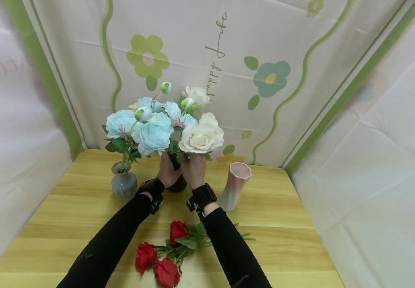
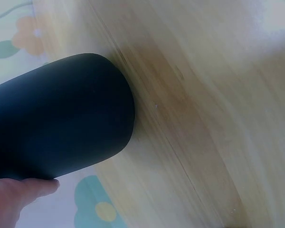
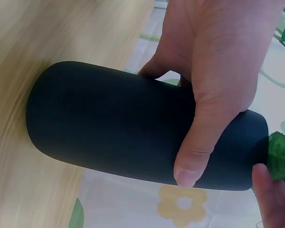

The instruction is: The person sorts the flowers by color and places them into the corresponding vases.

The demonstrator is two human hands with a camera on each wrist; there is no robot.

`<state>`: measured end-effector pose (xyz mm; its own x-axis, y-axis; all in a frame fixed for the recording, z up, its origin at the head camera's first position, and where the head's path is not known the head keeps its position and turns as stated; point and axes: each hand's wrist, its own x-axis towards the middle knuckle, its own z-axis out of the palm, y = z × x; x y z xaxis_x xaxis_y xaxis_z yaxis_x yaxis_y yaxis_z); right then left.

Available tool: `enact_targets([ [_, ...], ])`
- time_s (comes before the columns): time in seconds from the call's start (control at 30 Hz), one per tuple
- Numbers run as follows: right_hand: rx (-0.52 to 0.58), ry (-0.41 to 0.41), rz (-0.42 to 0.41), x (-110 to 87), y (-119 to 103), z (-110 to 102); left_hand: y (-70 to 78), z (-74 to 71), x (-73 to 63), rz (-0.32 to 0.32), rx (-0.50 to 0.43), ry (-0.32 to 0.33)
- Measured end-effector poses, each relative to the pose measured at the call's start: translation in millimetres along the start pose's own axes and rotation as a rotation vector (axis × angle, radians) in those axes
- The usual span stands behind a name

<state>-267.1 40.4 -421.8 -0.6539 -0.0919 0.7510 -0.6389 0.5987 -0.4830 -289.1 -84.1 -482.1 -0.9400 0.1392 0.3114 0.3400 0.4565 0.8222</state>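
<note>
My left grip (image 1: 167,171) clasps the black vase (image 3: 104,123), thumb wrapped round; my right grip (image 1: 194,168) pinches the white rose (image 1: 201,137) beneath its bloom; backdrop (image 1: 185,24), partly covered, reads "Happy Life".

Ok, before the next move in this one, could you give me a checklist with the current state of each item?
1. Black vase steadied: ok, the left hand grips it.
2. Black vase's base down on the tabletop: ok, as far as it shows.
3. Right hand holding a stem: cannot tell, the large white rose blocks the head view.
4. Pink-and-white vase apart from the black vase: ok, it stands to the right.
5. Red roses clear of the right sleeve: cannot tell, it hides part of their stems.
</note>
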Motion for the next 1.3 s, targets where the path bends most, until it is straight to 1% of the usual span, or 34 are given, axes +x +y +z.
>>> enact_targets([
  [0.1, 0.014, -0.007, 0.001, -3.4, -1, -1, 0.2, 0.3, 0.7, -0.05, 0.004, -0.031],
  [0.2, 0.07, 0.004, 0.0, -9.7, -1, -2, 0.3, 0.7, 1.0, -0.105, 0.013, -0.077],
  [0.3, 0.142, 0.022, 0.039, -19.6, -1, -3, 0.8, 2.9, -0.8, -0.119, 0.02, -0.098],
  [0.37, 0.175, 0.047, 0.063, -27.3, -1, -4, 1.0, 5.8, -2.5, -0.102, 0.019, -0.088],
  [0.43, 0.197, 0.059, 0.089, -35.4, -3, -7, 0.0, 8.5, -3.7, -0.071, 0.019, -0.065],
  [0.47, 0.2, 0.066, 0.089, -39.2, -3, -9, 0.6, 9.7, -4.3, -0.047, 0.017, -0.048],
  [0.6, 0.205, 0.061, 0.097, -53.9, -4, -21, -2.3, 13.0, -3.7, -0.008, -0.008, -0.008],
  [0.67, 0.188, 0.042, 0.092, -62.5, -3, -29, -0.9, 13.8, -3.6, -0.008, -0.039, -0.001],
  [0.7, 0.171, 0.028, 0.084, -67.6, -2, -34, -2.3, 14.5, -3.3, -0.016, -0.055, -0.005],
  [0.73, 0.159, 0.01, 0.077, -73.3, 0, -38, -4.0, 15.7, -2.8, -0.009, -0.07, 0.001],
  [0.83, 0.088, -0.056, 0.02, -93.5, 6, -54, -4.8, 17.7, -3.6, 0.069, -0.108, 0.031],
  [0.9, 0.044, -0.11, -0.024, -107.1, 9, -65, -42.5, 34.5, 9.4, 0.143, -0.08, 0.089],
  [0.97, 0.0, -0.168, -0.061, -119.2, 13, -76, -84.2, 51.6, 25.8, 0.201, -0.039, 0.145],
  [1.0, -0.015, -0.204, -0.078, -124.5, 14, -81, -101.3, 56.9, 33.8, 0.194, -0.024, 0.15],
  [1.03, -0.027, -0.243, -0.09, -129.0, 16, -87, -125.6, 64.9, 44.2, 0.196, 0.001, 0.161],
  [1.07, -0.036, -0.284, -0.1, -133.3, 18, -92, -146.4, 70.3, 54.2, 0.172, 0.025, 0.146],
  [1.17, -0.069, -0.412, -0.118, -143.3, 26, -104, -174.8, 66.4, 67.5, 0.173, 0.029, 0.096],
  [1.2, -0.087, -0.452, -0.122, -145.9, 29, -108, -188.2, 66.3, 73.4, 0.16, 0.039, 0.074],
  [1.23, -0.108, -0.489, -0.128, -148.4, 33, -112, -208.2, 70.4, 81.0, 0.165, 0.056, 0.075],
  [1.27, -0.125, -0.525, -0.134, -150.6, 36, -115, -226.5, 73.6, 88.3, 0.152, 0.067, 0.058],
  [1.3, -0.139, -0.559, -0.143, -152.4, 39, -119, -251.8, 81.2, 96.5, 0.155, 0.084, 0.063],
])
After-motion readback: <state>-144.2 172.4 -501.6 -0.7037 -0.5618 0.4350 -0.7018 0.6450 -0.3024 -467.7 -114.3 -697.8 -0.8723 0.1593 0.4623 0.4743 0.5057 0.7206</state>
